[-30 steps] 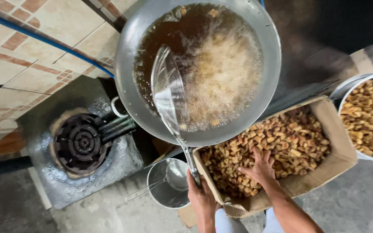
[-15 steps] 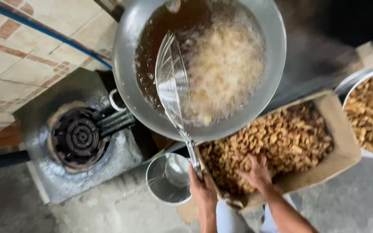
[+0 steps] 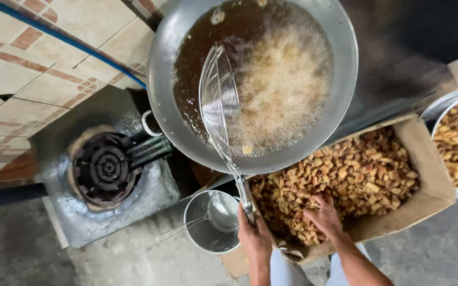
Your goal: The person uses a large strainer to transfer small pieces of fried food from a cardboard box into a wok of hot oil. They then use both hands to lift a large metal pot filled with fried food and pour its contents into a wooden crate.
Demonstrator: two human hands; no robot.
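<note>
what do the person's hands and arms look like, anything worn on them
Both hands are bare: no gloves, and no rings or watch that the head view shows. The left hand and right hand lead into uncovered forearms, with no sleeves visible down to the frame edge. Finer detail on the fingers is too small to tell.
</note>
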